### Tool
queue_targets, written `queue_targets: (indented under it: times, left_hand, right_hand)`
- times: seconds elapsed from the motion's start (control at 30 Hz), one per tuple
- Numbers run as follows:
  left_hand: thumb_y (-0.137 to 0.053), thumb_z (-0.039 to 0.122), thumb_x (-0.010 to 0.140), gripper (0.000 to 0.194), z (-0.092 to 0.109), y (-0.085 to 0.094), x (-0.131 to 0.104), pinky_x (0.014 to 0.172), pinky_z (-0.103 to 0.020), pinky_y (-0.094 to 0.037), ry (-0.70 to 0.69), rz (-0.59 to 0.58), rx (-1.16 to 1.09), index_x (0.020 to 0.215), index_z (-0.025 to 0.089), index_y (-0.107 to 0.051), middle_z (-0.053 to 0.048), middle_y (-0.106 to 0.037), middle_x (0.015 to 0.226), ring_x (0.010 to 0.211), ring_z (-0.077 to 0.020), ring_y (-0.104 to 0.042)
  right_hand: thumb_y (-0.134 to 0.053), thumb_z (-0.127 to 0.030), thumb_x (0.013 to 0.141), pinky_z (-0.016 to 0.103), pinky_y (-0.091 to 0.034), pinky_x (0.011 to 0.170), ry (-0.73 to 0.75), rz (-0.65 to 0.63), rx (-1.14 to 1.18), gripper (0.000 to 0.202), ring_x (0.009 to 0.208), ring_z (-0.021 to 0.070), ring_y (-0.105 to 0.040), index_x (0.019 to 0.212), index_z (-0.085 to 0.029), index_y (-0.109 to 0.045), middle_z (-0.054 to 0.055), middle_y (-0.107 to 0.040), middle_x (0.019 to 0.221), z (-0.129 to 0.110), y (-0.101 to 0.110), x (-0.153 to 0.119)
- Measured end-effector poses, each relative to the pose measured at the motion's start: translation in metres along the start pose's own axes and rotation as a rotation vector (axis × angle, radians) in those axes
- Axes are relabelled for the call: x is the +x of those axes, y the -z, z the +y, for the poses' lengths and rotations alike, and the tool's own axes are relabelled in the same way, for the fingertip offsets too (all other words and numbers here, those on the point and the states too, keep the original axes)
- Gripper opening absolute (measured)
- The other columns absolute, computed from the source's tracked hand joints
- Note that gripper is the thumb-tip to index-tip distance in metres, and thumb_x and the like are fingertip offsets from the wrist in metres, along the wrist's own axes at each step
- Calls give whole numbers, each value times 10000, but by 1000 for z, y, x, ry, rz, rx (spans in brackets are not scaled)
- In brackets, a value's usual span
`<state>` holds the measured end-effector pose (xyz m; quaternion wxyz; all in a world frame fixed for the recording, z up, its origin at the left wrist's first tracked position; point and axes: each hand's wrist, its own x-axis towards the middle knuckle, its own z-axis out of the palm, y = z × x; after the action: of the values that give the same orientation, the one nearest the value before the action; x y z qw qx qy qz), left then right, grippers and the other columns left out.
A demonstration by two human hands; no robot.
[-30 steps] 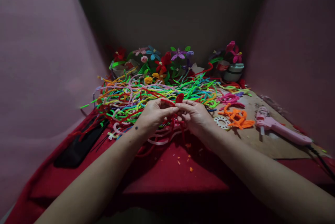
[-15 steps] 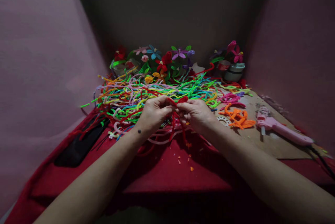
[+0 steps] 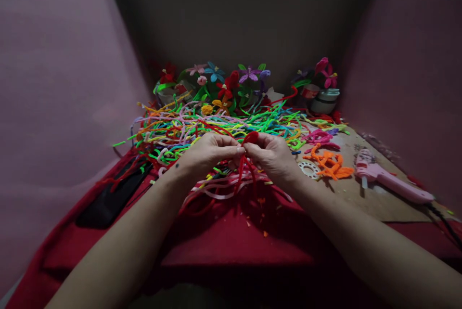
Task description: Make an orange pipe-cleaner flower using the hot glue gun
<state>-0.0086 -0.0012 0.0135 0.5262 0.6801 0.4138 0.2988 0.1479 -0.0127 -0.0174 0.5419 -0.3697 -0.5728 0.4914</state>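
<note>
Both hands meet over the front of the pile, pinching a red pipe cleaner (image 3: 250, 138) between them. It is bent into a petal-like loop above the fingers, and its red ends hang down below. My left hand (image 3: 212, 151) is closed, thumb and forefinger pressed at the base of the loop. My right hand (image 3: 269, 155) grips the same spot from the other side, its thumb beside the left fingertips. The exact twist between the fingertips is hidden. Just behind lies a tangled heap of multicoloured pipe cleaners (image 3: 173, 128).
A pink glue gun (image 3: 393, 183) lies on a brown board (image 3: 364, 203) at right, near orange pipe-cleaner pieces (image 3: 330, 164) and a white ring (image 3: 309, 169). A black phone (image 3: 108, 203) rests at left on the red cloth (image 3: 231, 246). Pipe-cleaner flowers (image 3: 225, 88) stand behind.
My left hand has turned, its fingers now stretched more toward the right fingertips. The red loop has shifted slightly, showing mostly above the right thumb. The view has moved a little.
</note>
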Motion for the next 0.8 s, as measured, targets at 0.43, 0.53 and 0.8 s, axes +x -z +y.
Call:
queue_targets:
  times: [0.43, 0.53, 0.8]
  left_hand:
    - [-442, 207, 852, 217, -15, -21, -3, 745, -355, -355, -983, 491, 1596, 694, 167, -585, -20, -547, 600, 637, -162, -500]
    - [-502, 221, 820, 146, -13, -11, -1, 794, -369, -368, -919, 533, 1351, 747, 178, -620, -39, -596, 700, 735, -175, -530]
    - [-600, 318, 740, 233, -8, 18, 7, 574, -254, -468, -71, 207, -217, 825, 106, -642, -61, -646, 675, 583, -134, -596]
  right_hand:
    - [-559, -99, 568, 165, -155, 318, -517, 7, 563, 154, 355, 22, -270, 496, -153, -433, -72, -390, 415, 3, -2, 6]
    - [-575, -110, 579, 150, -159, 313, -494, 20, 577, 122, 349, 14, -277, 528, -135, -468, -59, -434, 434, -1, 1, 8]
    - [-643, -175, 631, 156, -184, 356, -286, -149, 522, 238, 379, 23, -295, 530, -157, -428, -79, -376, 442, -8, 5, 5]
